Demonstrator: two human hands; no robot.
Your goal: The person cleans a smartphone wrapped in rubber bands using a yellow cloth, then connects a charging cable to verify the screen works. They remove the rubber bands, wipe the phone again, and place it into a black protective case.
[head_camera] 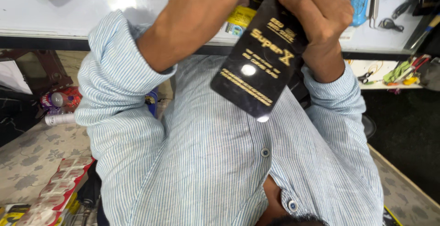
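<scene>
While the right hand (316,13) grips its top edge, the black packet (261,56) hangs below; the left hand's grip is hidden.

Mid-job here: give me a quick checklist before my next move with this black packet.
1. Right hand grip on the black packet: ok, fingers wrapped round its upper end.
2. Left hand grip: cannot tell, only the left forearm shows; the hand is cut off at the top edge.
3. Packet's upper end open or sealed: cannot tell, covered by the hand.
4. Packet held free: ok, lifted in front of the striped shirt, its lower end hanging loose.
5. Bare space on the white table: ok, on the left side.
</scene>
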